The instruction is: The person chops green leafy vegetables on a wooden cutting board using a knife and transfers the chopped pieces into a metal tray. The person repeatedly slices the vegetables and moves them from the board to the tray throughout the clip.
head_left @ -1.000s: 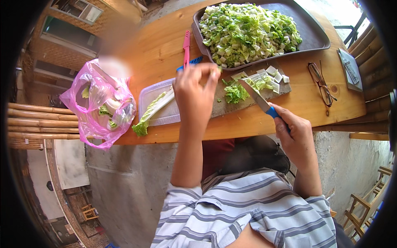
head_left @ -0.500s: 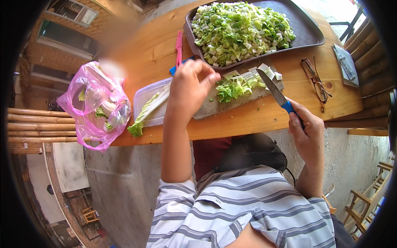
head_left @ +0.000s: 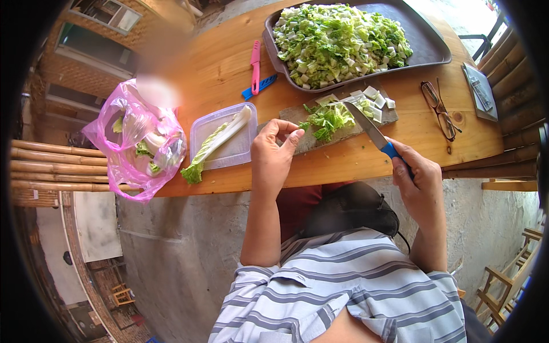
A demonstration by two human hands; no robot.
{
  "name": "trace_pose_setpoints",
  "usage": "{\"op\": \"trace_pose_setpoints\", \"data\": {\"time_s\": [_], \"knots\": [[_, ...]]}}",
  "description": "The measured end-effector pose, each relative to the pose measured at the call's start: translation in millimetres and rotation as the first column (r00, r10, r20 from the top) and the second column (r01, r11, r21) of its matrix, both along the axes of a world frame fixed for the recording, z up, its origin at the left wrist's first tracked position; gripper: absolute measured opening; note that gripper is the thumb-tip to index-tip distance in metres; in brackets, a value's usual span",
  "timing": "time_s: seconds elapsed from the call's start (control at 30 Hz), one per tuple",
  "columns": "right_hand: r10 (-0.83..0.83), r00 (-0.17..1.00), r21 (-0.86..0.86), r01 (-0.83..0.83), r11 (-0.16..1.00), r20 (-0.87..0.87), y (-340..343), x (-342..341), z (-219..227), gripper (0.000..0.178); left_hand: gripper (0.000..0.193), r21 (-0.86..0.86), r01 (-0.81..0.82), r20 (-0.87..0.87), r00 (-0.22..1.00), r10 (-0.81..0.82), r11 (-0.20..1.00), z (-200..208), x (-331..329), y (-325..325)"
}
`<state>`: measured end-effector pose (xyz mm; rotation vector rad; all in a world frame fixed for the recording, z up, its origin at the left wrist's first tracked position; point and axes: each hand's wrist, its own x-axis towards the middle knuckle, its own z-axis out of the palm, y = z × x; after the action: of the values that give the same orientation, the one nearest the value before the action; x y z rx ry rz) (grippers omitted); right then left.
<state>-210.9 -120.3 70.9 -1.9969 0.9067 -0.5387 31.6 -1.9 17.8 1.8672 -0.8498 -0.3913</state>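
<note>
My right hand (head_left: pixel 420 171) grips a knife (head_left: pixel 366 128) by its blue handle, its blade slanting up and left over the chopped napa cabbage. Under the blade, shredded green leaf (head_left: pixel 327 124) and white stem pieces (head_left: pixel 377 103) lie on a worn cutting board (head_left: pixel 306 144). At the board's left end my left hand (head_left: pixel 275 150) is curled, thumb and fingertips pinched beside the leaves; what is between them, if anything, I cannot make out. To its left, a whole cabbage leaf (head_left: pixel 220 137) lies across a shallow clear plastic container (head_left: pixel 245 150), its leafy tip past the rim.
Behind the board stands a dark tray (head_left: pixel 426 40) heaped with chopped cabbage (head_left: pixel 340 43). A pink knife (head_left: pixel 255 66) and blue sheath (head_left: pixel 260 86) lie left of it. A pink bag (head_left: pixel 134 143) holds more cabbage at the table's left edge. Glasses (head_left: pixel 439 111) lie at right.
My left hand has moved right and nearer to me, away from the container, to the board's left end. The knife has shifted slightly left and down over the cut pieces.
</note>
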Motion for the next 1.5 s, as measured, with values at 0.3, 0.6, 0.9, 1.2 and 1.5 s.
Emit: {"op": "trace_pose_setpoints", "data": {"time_s": [0.3,0.6,0.9,1.2,1.5], "knots": [[0.139,0.989,-0.038,-0.137,0.99,0.054,12.6,12.8,-15.1,0.03,0.018,0.122,-0.108,-0.007,0.994,0.11,0.987,2.8,-8.4,18.0],[0.284,0.957,-0.326,-0.252,0.911,0.056,28.7,45.6,-33.2,0.033,0.023,0.289,-0.159,0.174,0.978,0.111,0.944,10.5,-9.4,24.7],[0.245,0.945,-0.486,-0.322,0.812,-0.216,35.6,60.7,-33.4,0.039,0.015,0.184,-0.204,0.369,0.921,0.124,0.962,-2.8,-12.7,29.3],[0.191,0.962,-0.499,-0.264,0.825,-0.194,34.4,53.3,-23.7,0.041,0.02,0.005,-0.023,0.516,0.856,0.017,1.0,-15.1,-8.5,40.5],[0.273,0.94,-0.452,-0.337,0.826,-0.203,40.7,61.7,-24.8,0.04,0.032,-0.051,0.036,0.472,0.882,-0.007,0.998,-23.5,-9.1,50.6]]}}
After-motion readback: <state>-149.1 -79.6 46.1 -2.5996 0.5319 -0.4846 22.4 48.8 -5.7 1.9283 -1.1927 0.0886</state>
